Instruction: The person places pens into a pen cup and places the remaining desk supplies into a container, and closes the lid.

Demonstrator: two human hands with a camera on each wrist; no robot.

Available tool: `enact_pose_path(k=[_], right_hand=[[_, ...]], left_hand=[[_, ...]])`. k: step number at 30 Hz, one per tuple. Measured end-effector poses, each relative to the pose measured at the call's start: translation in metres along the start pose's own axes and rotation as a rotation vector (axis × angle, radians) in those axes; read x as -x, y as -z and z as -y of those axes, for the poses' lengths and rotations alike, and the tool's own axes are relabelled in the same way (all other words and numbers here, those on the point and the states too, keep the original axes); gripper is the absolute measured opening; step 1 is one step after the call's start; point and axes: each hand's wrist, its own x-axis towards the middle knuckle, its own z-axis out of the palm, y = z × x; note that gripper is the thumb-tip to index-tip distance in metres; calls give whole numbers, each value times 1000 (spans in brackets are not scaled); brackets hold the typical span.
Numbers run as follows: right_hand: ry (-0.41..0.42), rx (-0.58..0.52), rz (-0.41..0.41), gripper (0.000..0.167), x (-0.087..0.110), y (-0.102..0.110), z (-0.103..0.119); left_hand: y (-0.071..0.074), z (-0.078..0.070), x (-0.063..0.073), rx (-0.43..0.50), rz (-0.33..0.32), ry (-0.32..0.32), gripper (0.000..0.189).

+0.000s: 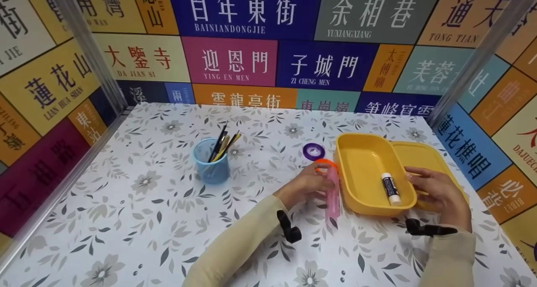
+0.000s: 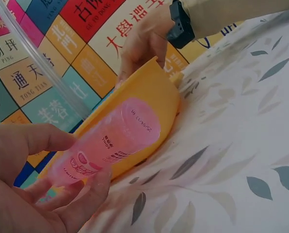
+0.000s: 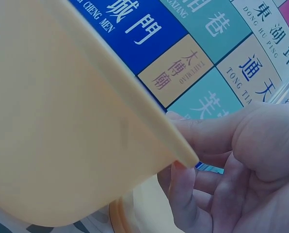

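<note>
Gripping a pink translucent plastic bottle [image 2: 114,138], the fingers of the left hand [image 1: 308,185] are curled round it; by the right hand [image 1: 440,190], the rim of a lidless yellow plastic box [image 1: 365,159] is pinched. The bottle is held just beside the box; probably light and rather slippery, it is best grasped mid-body.
</note>
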Motion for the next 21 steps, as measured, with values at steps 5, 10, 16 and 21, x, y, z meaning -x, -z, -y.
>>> enact_pose_path(k=[5, 10, 16, 21], right_hand=[[-4, -10, 15, 75, 0, 0, -2], [0, -9, 18, 76, 1, 0, -2], [-1, -12, 18, 79, 1, -1, -1], [-11, -16, 6, 82, 1, -2, -1]], left_hand=[[-9, -10, 3, -56, -20, 1, 56], [-18, -19, 3, -85, -41, 15, 56], [-26, -25, 3, -98, -89, 14, 58], [-31, -24, 3, -95, -143, 15, 58]])
